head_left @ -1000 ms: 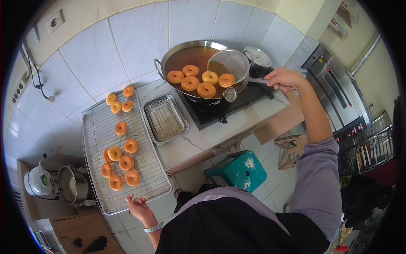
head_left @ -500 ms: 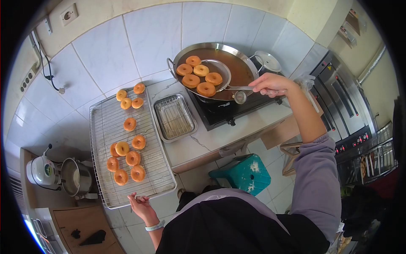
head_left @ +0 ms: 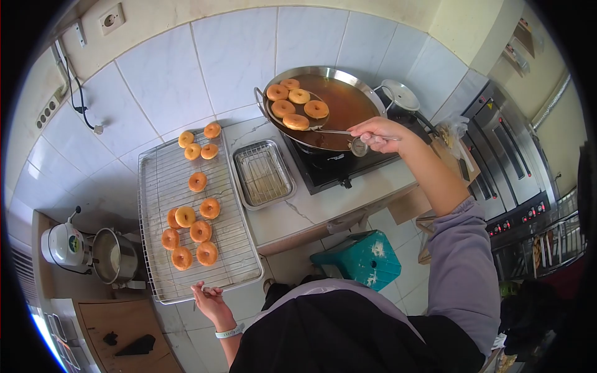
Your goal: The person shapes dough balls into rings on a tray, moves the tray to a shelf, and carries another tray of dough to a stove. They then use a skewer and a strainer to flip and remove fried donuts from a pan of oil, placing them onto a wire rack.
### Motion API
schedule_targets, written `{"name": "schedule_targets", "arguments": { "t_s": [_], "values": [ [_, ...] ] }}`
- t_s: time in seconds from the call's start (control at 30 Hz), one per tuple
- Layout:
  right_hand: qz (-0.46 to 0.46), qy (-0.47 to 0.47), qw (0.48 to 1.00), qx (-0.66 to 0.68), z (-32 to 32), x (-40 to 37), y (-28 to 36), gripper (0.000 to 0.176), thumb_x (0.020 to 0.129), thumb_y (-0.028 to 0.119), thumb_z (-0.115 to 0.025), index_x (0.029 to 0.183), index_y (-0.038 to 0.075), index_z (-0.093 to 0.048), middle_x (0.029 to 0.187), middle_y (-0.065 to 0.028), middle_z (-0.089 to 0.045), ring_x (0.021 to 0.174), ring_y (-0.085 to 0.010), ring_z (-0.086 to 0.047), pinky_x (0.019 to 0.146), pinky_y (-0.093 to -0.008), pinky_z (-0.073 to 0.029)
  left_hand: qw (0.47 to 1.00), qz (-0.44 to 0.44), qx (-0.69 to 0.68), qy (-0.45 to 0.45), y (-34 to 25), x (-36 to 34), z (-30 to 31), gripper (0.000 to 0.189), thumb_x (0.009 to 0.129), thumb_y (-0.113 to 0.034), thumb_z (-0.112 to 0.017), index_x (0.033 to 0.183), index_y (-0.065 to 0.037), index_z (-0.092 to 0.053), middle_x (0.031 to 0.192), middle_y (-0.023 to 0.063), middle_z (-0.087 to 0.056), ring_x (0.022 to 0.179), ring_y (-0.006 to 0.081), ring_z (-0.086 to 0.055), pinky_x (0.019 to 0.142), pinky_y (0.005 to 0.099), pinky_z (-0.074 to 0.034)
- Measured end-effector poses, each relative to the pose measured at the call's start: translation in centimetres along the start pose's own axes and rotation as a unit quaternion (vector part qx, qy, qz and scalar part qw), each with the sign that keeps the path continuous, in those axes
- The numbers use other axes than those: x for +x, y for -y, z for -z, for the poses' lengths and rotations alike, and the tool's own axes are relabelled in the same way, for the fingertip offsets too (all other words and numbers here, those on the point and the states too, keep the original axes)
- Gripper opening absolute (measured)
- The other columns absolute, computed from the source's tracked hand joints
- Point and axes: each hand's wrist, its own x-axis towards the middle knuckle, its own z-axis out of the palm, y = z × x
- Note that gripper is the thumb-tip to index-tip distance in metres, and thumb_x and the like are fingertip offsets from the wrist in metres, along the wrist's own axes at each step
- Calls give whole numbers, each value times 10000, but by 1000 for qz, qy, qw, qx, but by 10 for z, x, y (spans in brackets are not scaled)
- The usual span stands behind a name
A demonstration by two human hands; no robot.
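Observation:
My right hand (head_left: 377, 133) grips the long handle of a metal skimmer (head_left: 333, 131) over the left side of a wide pan (head_left: 348, 73) of brown oil. Several golden doughnuts (head_left: 316, 110) lie together on and around the skimmer, which they largely hide. A round dial thermometer (head_left: 359, 147) sits at the pan's front rim, just below my right hand. My left hand (head_left: 211, 304) is at the front edge of a wire rack (head_left: 233, 261), its fingers curled around something thin that I cannot make out. Several browned doughnuts (head_left: 200, 231) rest on this rack.
Between rack and stove (head_left: 333, 171) stands a small metal tray with a wire insert (head_left: 264, 174). A lidded pot (head_left: 399, 96) is behind the pan. A teal stool (head_left: 367, 261) stands below the counter, an oven (head_left: 510, 161) to the right, a mixer (head_left: 65, 248) at left.
The skimmer has tilted, and its broad mesh is now less visible beside the doughnuts. My right hand has moved slightly left and down. The whole view has shifted a little.

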Motion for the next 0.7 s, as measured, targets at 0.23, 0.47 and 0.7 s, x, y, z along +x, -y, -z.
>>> {"name": "schedule_targets", "arguments": {
  "t_s": [0.23, 0.47, 0.7],
  "values": [
    [-25, -27, 998, 59, -4, 27, 14, 152, 837, 53, -610, 967, -18, -578, 592, 31, -458, 369, 7, -298, 311, -150, -205, 1000, 5, 5, -2, 1, -2, -4, 321, 971, -376, -436, 944, -63, -504, 546, -2, -418, 527, 132, -467, 537, 261, -412],
    [-28, -19, 996, 77, 5, 41, 32, 97, 845, 42, -589, 907, -24, -555, 588, 36, -472, 379, 17, -341, 303, -133, -226, 1000, -1, 2, 1, 0, -1, 1, 326, 969, -374, -440, 944, -54, -498, 542, 2, -416, 517, 136, -471, 524, 263, -421],
    [0, -26, 997, 74, 14, 55, 36, 117, 859, 31, -561, 777, 29, -477, 568, 26, -458, 372, -2, -336, 322, -142, -248, 1000, -4, -3, -9, 0, -3, 6, 328, 970, -372, -440, 942, -50, -498, 539, 4, -417, 510, 138, -472, 517, 260, -426]
  ]
}}
